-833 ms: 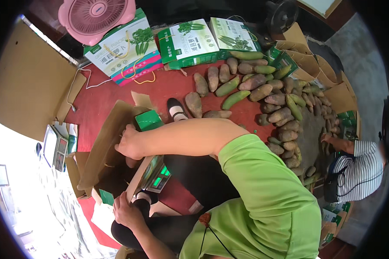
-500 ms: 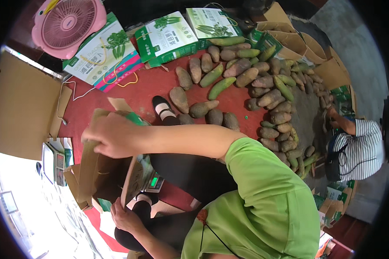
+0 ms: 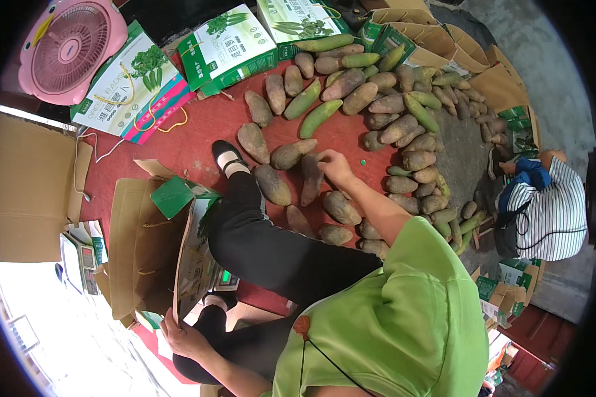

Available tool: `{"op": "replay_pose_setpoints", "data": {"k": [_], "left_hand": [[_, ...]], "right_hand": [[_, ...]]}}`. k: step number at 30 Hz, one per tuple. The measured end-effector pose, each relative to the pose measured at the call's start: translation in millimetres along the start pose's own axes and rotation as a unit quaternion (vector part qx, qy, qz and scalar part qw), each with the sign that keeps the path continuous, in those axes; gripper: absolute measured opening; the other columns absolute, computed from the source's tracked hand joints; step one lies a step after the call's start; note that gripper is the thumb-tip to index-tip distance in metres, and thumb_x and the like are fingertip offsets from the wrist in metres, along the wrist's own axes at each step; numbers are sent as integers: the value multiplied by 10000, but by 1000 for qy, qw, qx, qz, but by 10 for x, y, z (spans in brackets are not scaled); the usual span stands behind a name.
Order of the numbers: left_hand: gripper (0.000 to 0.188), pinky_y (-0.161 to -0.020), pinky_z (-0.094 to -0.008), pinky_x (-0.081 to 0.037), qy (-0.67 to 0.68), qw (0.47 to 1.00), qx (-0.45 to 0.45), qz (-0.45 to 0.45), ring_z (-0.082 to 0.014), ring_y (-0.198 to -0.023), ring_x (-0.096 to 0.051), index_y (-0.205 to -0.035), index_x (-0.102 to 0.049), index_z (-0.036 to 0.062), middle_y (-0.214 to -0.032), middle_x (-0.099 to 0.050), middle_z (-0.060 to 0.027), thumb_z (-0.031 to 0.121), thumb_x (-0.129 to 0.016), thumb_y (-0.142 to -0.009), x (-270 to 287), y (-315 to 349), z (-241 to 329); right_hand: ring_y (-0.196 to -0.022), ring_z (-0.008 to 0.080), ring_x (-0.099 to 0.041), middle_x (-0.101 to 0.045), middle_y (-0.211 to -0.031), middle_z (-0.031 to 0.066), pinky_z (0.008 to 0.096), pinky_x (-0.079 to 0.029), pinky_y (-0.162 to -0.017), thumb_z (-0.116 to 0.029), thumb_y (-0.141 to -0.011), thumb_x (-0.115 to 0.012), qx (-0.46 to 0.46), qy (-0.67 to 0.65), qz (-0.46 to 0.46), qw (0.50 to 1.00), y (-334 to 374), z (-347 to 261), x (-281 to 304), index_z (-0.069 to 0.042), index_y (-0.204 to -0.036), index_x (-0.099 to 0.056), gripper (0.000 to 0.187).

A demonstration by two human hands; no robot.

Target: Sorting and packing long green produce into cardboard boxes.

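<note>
At the lower left my left hand (image 3: 184, 336) grips the lower edge of an opened green-and-white carton (image 3: 191, 255), which stands upright between my legs with its brown inside showing. My right hand (image 3: 336, 168) reaches out over the red floor. Its fingers close on the side of a dark, soil-covered radish (image 3: 310, 182). Close around it lie other earthy radishes, among them one to the left (image 3: 271, 185) and one below (image 3: 341, 208). Longer green radishes (image 3: 320, 118) lie farther off.
A weighing scale (image 3: 228, 278) with a lit green display sits beside the carton. Printed gift boxes (image 3: 230, 46) and a pink fan (image 3: 71, 49) line the far side. A radish heap (image 3: 404, 129) curves rightward, toward a person in a striped shirt (image 3: 555, 215). A second scale (image 3: 79, 261) stands at left.
My right hand has left the carton's top and moved right, down to a radish on the floor. My left hand stays on the carton's edge. The view has shifted slightly.
</note>
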State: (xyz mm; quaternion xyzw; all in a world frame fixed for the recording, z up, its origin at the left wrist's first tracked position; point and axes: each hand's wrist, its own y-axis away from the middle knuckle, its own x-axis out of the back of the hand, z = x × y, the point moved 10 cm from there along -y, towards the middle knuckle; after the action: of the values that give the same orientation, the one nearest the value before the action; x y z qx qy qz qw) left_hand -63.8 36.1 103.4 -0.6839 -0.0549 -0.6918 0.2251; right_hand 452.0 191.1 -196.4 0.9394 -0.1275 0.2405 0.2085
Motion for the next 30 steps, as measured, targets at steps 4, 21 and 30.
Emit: {"op": "replay_pose_setpoints", "data": {"k": [4,21,30], "left_hand": [[204,-640,-406,-472,0,1000,4,-1,-310,-799,-615,-1002,-652,95,-870,-612,-98,49,-573,-819,-9,5,-24],[296,-697,-424,-469,-1,1000,-23,20,-364,-804,-595,-1015,-626,55,-871,-605,-152,-37,-531,-751,-28,-8,2],[267,-788,-429,-472,26,999,21,22,-387,-828,-603,-1009,-627,13,-876,-610,-193,16,-509,-769,-35,30,-188]], "right_hand": [[-879,295,-647,-670,-896,162,373,-498,-780,-134,-723,-608,-39,29,45,998,-133,477,194,-72,-964,-672,257],[-997,279,-609,-616,-1067,187,389,-497,-810,-208,-690,-765,-232,-23,173,957,-1413,634,-60,25,-1164,-508,587],[-1075,309,-553,-526,-1185,230,371,-468,-903,-152,-623,-839,-303,-141,243,911,-1673,988,-322,75,-1200,-346,792]]}}
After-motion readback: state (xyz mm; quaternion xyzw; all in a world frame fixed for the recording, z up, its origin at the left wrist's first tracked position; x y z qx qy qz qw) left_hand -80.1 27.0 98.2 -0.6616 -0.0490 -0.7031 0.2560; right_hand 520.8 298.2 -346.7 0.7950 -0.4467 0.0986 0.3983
